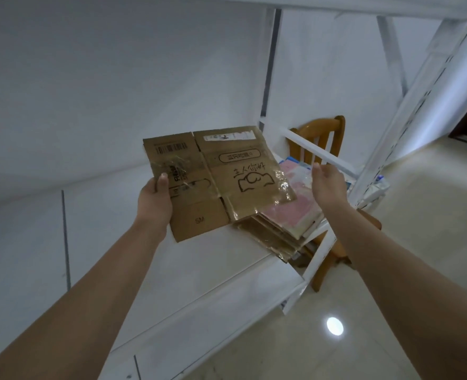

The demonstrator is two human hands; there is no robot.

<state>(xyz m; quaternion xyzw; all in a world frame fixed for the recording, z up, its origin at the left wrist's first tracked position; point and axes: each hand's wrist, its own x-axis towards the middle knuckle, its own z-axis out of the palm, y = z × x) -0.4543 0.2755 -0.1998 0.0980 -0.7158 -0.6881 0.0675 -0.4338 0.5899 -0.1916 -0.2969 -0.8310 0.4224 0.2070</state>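
- Left hand (155,198) pinches the flattened cardboard box (215,176) at its left edge: thumb (162,182) on top, the other fingers hidden underneath.
- Box is held flat in the air above the white table (199,270), its right end over a stack of flattened cardboard (278,231).
- Right hand (328,185) has its fingers relaxed and holds nothing. It is just beside the box's right edge, probably not touching.
- Wooden chair (320,130) stands behind the table.

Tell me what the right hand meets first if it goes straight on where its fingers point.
Probably the slanted white metal crossbar just beyond the right hand; depth is unclear.
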